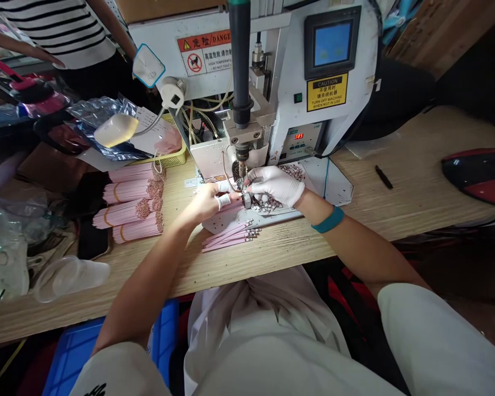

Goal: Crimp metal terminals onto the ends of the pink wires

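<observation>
At the tip of a soldering machine (242,151), both hands meet over a small metal block (246,200). My left hand (208,202), with white covers on some fingers, comes in from the left, its fingers closed at the block; what they pinch is too small to make out. My right hand (277,186) wears a white glove with bare fingertips. Its thumb and finger pinch together just under the tip, and what is between them is hidden. Small white-and-metal parts (268,203) lie heaped beneath it. Pink wires with end pieces (231,236) lie fanned below the left hand.
Banded bundles of pink wires (127,212) lie to the left, near a yellow basket (175,157). A clear plastic cup (80,276) and a phone (94,236) are farther left. A black pen-like item (383,177) lies right. A person in a striped top (61,30) stands behind.
</observation>
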Demonstrator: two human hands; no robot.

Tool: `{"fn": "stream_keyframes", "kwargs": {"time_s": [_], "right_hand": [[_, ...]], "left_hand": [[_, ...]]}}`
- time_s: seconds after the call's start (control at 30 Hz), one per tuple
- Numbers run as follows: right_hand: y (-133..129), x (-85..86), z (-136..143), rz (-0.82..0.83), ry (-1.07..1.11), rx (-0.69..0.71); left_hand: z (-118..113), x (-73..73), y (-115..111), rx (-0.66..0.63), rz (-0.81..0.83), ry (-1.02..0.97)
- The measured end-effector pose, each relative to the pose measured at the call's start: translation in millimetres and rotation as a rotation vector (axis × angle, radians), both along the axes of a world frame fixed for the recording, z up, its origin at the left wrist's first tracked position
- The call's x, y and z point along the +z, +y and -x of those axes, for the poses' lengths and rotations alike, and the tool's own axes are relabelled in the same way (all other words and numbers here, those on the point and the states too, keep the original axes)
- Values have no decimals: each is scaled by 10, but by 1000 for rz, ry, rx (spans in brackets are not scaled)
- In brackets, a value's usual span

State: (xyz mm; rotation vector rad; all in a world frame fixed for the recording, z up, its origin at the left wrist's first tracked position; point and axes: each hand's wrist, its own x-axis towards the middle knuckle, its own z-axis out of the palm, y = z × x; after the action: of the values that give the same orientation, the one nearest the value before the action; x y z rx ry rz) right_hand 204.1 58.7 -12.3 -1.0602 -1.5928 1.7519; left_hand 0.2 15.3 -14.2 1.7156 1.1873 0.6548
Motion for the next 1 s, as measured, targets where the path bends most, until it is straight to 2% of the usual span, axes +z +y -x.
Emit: {"fn": "stream_keyframes", "kwargs": {"time_s": [0.27,0.53,0.67,0.83,1.0], "right_hand": [[9,-17,0,2,5,2],[26,-49,-9,-5,13,23],[28,-53,-10,-14,2,22],[27,-62,-13,-34,17,28],[23,-52,-8,-13,20,18]], "left_hand": [[36,-13,35,-42,-13,-46],[-3,-43,53,45,21,66],[-7,-54,63,31,20,43],[-48,-16,41,87,55,22],[-60,-31,57,129,19,16]]}}
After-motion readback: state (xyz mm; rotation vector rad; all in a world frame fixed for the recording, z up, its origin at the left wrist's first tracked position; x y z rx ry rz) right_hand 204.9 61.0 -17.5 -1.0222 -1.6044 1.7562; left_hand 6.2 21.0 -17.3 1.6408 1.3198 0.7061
